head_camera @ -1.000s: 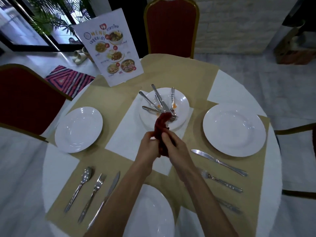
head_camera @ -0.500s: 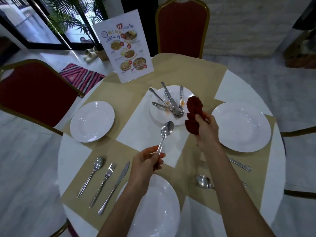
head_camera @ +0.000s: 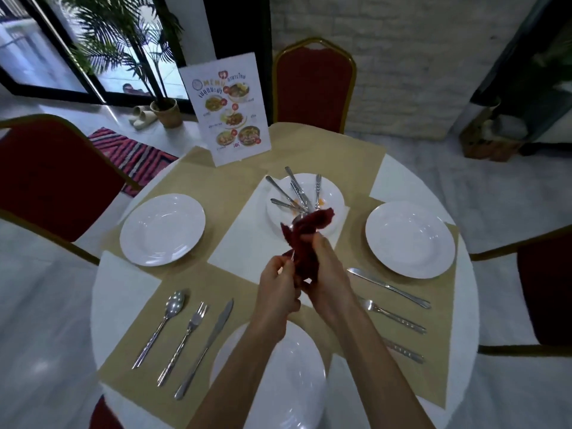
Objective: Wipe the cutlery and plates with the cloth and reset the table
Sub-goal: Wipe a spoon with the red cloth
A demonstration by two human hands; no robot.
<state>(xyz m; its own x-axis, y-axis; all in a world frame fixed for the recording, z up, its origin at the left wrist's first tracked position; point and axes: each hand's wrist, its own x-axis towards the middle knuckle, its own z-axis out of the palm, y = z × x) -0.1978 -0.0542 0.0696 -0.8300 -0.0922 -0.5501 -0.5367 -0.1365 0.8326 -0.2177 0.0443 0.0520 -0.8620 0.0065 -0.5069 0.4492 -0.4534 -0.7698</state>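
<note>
Head view. The left hand [head_camera: 278, 286] is clenched on the handle of a spoon [head_camera: 297, 218]; the right hand [head_camera: 325, 274] grasps the dark red cloth [head_camera: 306, 239], wrapped around the spoon's shaft, above the counter [head_camera: 123, 289] between the near plate [head_camera: 288, 382] and the centre plate [head_camera: 334, 193]. Half a second ago the hands were apart, spoon bare in the left, cloth held clear in the right; they have now closed together, so wiping of this spoon appears under way. The centre plate carries unwiped cutlery [head_camera: 297, 193] and orange smears. The right setting shows a knife [head_camera: 387, 286] and fork [head_camera: 390, 314]; its third piece is partly hidden by the forearm.
</note>
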